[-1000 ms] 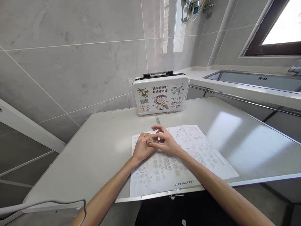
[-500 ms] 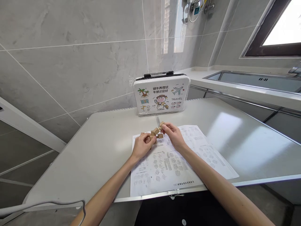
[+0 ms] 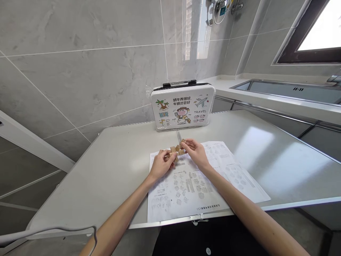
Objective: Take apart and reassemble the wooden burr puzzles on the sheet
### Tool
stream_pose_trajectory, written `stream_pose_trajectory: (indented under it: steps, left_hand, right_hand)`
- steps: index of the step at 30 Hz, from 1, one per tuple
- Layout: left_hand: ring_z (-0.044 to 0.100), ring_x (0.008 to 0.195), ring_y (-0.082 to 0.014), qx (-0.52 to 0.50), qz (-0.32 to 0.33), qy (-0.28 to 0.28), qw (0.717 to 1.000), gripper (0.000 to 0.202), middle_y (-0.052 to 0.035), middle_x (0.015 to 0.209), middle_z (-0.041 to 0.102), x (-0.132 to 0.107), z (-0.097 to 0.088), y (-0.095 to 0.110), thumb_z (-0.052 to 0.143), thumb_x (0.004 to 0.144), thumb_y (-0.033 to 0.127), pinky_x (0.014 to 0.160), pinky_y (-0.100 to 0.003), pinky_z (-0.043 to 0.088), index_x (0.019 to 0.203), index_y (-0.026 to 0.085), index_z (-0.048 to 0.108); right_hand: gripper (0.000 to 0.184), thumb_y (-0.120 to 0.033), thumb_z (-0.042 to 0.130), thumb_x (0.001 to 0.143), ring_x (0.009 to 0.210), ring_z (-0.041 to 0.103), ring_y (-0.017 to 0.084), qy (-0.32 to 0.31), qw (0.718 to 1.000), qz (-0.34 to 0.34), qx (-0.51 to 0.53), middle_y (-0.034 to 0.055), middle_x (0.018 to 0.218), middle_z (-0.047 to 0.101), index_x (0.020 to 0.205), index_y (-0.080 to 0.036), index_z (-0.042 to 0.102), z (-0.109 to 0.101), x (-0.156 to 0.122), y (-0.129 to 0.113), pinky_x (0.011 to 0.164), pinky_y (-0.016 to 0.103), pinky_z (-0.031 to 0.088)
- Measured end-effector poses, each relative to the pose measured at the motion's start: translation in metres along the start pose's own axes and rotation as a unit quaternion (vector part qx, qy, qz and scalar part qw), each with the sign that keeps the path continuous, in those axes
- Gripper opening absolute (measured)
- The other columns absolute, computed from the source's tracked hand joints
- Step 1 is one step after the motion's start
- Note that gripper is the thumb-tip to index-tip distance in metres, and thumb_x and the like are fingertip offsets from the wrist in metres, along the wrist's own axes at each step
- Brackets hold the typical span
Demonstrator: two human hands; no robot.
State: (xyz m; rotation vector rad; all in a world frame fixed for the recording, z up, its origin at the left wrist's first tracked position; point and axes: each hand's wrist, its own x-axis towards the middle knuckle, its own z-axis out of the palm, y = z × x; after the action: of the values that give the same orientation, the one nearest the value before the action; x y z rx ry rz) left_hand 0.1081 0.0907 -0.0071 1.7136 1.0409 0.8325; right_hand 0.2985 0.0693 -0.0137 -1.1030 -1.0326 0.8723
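Observation:
Between my two hands, above the paper, is a cluster of small notched wooden puzzle pieces [image 3: 173, 149]. My left hand [image 3: 161, 164] is closed around the left part of the cluster, thumb on its near side. My right hand [image 3: 196, 153] pinches a wooden puzzle piece [image 3: 183, 142] at the cluster's upper right. Whether that piece is joined to the rest I cannot tell. Fingers hide part of the wood. Beneath both hands lies a printed instruction sheet [image 3: 186, 206] with many small line drawings.
A white cartoon-printed case [image 3: 183, 110] with a black handle stands upright at the back of the folding table [image 3: 119, 170]. Behind it rises a grey tiled wall. A sink [image 3: 287, 90] is set in the counter at right. A grey cable [image 3: 53, 230] crosses the lower left.
My right hand has shifted slightly and its fingers have curled further over the wood. The cluster has turned a little in my left hand.

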Motion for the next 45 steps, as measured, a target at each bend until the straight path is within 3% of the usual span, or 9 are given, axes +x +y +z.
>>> stream_pose_trajectory:
  steps: [7, 14, 18, 27, 37, 43, 45]
  left_hand:
    - [0.069, 0.057, -0.0161, 0.027, 0.021, 0.016, 0.999, 0.041, -0.0003, 0.075, 0.068, 0.0, 0.0, -0.003, 0.064, 0.093, 0.061, 0.061, -0.029, 0.054, 0.098, 0.02, 0.067]
    - [0.066, 0.056, -0.0145, 0.016, 0.033, 0.033, 0.999, 0.042, 0.0031, 0.071, 0.068, -0.003, 0.002, 0.0, 0.067, 0.094, 0.057, 0.059, -0.026, 0.05, 0.115, 0.022, 0.056]
    - [0.062, 0.052, -0.013, 0.014, 0.048, 0.057, 0.997, 0.044, 0.006, 0.068, 0.066, -0.004, 0.003, 0.003, 0.067, 0.094, 0.056, 0.056, -0.024, 0.046, 0.118, 0.025, 0.048]
    - [0.061, 0.055, -0.0123, 0.032, 0.078, 0.069, 0.994, 0.039, 0.0057, 0.073, 0.066, -0.007, 0.004, 0.01, 0.063, 0.097, 0.055, 0.058, -0.024, 0.047, 0.119, 0.025, 0.049]
    - [0.061, 0.059, -0.0133, 0.031, 0.066, 0.055, 0.996, 0.036, 0.0036, 0.075, 0.067, -0.006, 0.002, 0.011, 0.058, 0.099, 0.056, 0.058, -0.025, 0.047, 0.115, 0.024, 0.052]
    - [0.066, 0.068, -0.0167, 0.098, 0.074, 0.045, 0.991, 0.039, 0.001, 0.08, 0.071, -0.007, 0.0, 0.008, 0.051, 0.103, 0.057, 0.066, -0.029, 0.05, 0.122, 0.024, 0.055]
    - [0.068, 0.075, -0.0184, 0.141, 0.087, 0.046, 0.985, 0.042, -0.0013, 0.089, 0.073, -0.007, 0.001, 0.007, 0.057, 0.1, 0.057, 0.072, -0.031, 0.053, 0.127, 0.024, 0.055]
  right_hand:
    - [0.032, -0.053, 0.073, 0.089, 0.096, 0.076, 0.026, -0.045, 0.99, -0.094, -0.095, 0.0077, 0.102, 0.079, 0.103, -0.025, 0.069, 0.004, -0.007, -0.003, 0.089, 0.044, 0.063]
    - [0.024, -0.049, 0.068, 0.094, 0.091, 0.076, 0.025, -0.06, 0.981, -0.14, -0.122, 0.0073, 0.102, 0.078, 0.102, -0.026, 0.068, 0.005, -0.009, -0.006, 0.088, 0.045, 0.063]
    - [0.027, -0.052, 0.067, 0.095, 0.093, 0.075, 0.026, -0.061, 0.979, -0.146, -0.126, 0.0072, 0.102, 0.078, 0.102, -0.026, 0.067, 0.004, -0.009, -0.005, 0.088, 0.045, 0.062]
    - [0.025, -0.051, 0.067, 0.096, 0.092, 0.074, 0.026, -0.061, 0.976, -0.162, -0.133, 0.007, 0.102, 0.077, 0.102, -0.027, 0.068, 0.004, -0.01, -0.004, 0.088, 0.045, 0.061]
    - [0.02, -0.046, 0.066, 0.097, 0.092, 0.073, 0.027, -0.095, 0.966, -0.165, -0.175, 0.0068, 0.108, 0.078, 0.104, -0.028, 0.069, 0.004, -0.013, -0.002, 0.089, 0.048, 0.06]
    - [0.024, -0.049, 0.069, 0.095, 0.09, 0.076, 0.025, -0.082, 0.979, -0.129, -0.133, 0.0074, 0.102, 0.078, 0.096, -0.025, 0.065, 0.006, -0.014, 0.001, 0.089, 0.043, 0.061]
    - [0.029, -0.052, 0.071, 0.092, 0.089, 0.076, 0.024, -0.077, 0.986, -0.103, -0.11, 0.008, 0.1, 0.078, 0.094, -0.024, 0.064, 0.007, -0.014, 0.001, 0.086, 0.041, 0.062]
